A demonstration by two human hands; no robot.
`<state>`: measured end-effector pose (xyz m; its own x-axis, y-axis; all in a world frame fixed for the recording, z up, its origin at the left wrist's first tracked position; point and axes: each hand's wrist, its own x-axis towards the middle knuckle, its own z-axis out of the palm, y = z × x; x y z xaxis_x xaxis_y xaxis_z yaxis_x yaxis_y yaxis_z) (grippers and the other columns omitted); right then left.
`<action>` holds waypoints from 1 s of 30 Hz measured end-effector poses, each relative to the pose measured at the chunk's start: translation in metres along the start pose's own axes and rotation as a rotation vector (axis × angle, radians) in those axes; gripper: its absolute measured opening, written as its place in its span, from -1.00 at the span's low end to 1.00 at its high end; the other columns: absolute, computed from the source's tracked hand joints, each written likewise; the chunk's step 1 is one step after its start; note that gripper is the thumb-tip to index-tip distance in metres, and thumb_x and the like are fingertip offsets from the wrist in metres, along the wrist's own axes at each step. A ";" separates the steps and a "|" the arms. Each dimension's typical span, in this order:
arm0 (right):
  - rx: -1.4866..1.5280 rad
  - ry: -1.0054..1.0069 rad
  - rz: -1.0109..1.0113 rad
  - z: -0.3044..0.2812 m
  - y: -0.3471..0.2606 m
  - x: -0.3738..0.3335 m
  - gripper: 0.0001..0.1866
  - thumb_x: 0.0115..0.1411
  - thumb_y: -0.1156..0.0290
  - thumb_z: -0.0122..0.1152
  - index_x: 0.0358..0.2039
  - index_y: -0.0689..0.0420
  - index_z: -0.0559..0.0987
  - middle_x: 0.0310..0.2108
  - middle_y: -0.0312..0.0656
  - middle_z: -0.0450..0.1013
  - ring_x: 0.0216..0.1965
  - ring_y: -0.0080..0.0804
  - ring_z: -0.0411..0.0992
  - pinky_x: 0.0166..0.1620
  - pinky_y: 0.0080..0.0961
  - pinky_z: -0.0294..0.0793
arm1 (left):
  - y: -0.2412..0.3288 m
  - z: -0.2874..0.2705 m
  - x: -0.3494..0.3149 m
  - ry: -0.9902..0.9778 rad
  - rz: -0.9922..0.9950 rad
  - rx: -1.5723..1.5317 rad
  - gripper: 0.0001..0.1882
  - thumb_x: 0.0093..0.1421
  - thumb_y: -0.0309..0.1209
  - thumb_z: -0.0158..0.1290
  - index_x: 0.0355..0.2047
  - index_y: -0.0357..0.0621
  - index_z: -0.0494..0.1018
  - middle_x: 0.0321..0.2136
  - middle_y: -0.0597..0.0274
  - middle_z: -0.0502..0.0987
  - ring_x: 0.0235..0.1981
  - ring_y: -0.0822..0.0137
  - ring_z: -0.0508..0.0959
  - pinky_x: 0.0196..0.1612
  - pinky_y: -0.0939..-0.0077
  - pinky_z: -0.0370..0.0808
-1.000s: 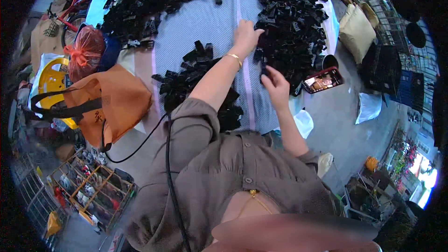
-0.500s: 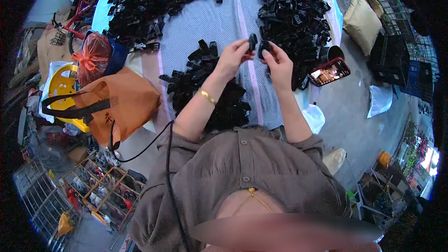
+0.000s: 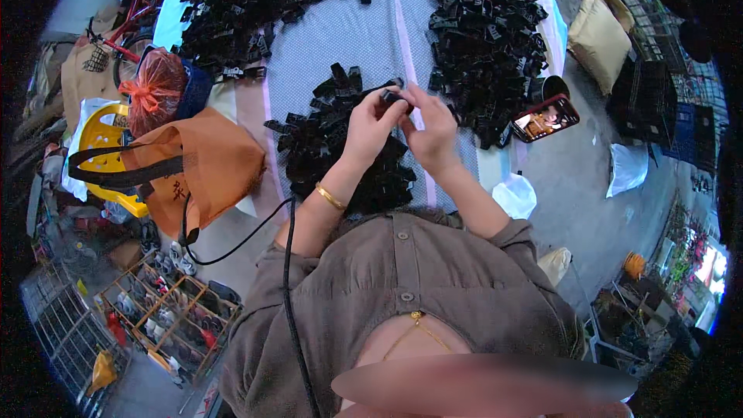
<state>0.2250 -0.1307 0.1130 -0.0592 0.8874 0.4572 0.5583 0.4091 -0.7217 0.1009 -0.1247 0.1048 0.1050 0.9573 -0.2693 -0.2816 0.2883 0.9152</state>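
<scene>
A pale patterned cloth (image 3: 325,46) spreads beneath and beyond the hands, and a broad heap of black parts (image 3: 484,54) curves ahead of them and down their right side. A smaller black pile (image 3: 337,139) lies by the left forearm, bodyward of the fingers. The left hand (image 3: 367,130) pinches a small dark piece (image 3: 393,96) between thumb and fingers; the right hand (image 3: 435,133) meets it there, fingertips bunched close, though I can't tell how firmly they grip, or whether it's one piece or two. I'd keep that left pinch steady, bring the right fingers in squarely and press evenly, never twisting
</scene>
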 end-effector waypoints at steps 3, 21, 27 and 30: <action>-0.113 0.040 -0.041 0.009 0.004 -0.002 -0.50 -0.23 0.56 0.31 -0.17 0.20 0.46 -0.35 -0.16 0.46 -0.31 -0.22 0.42 -0.23 -0.40 0.38 | 0.002 -0.004 0.006 0.036 0.006 0.132 -0.80 0.11 -0.47 0.02 -0.27 -0.33 0.43 -0.48 0.33 0.52 -0.48 0.60 0.44 -0.40 0.72 0.38; -0.824 -0.443 -0.148 -0.026 0.158 0.100 -0.54 -0.09 0.26 0.24 -0.10 -0.08 0.44 -0.32 -0.34 0.42 -0.21 -0.34 0.33 -0.20 -0.30 0.31 | 0.004 -0.010 0.056 0.096 0.266 1.790 -0.66 -0.07 -0.20 0.14 -0.34 -0.16 0.47 -0.30 0.08 0.42 -0.17 0.06 0.34 -0.21 0.15 0.37; -0.827 -0.373 -0.220 -0.026 0.176 0.101 -0.64 -0.10 0.33 0.22 -0.20 -0.07 0.48 -0.38 -0.34 0.43 -0.26 -0.36 0.36 -0.23 -0.33 0.30 | -0.045 0.048 0.112 -0.131 0.223 1.144 -0.67 -0.08 -0.23 0.15 -0.44 -0.28 0.46 -0.41 -0.10 0.48 -0.29 -0.02 0.47 -0.20 0.20 0.41; -0.676 -0.180 -0.234 -0.036 0.172 0.103 -0.69 -0.09 0.37 0.20 -0.25 -0.02 0.51 -0.40 -0.32 0.45 -0.34 -0.34 0.40 -0.29 -0.36 0.33 | -0.057 0.061 0.116 -0.150 0.136 1.243 -0.68 -0.11 -0.29 0.17 -0.44 -0.32 0.44 -0.40 -0.11 0.47 -0.32 -0.03 0.47 -0.22 0.19 0.42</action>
<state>0.3445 0.0231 0.0546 -0.3416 0.8379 0.4258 0.8991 0.4233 -0.1115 0.1876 -0.0313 0.0396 0.2758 0.9425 -0.1890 0.7794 -0.1042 0.6178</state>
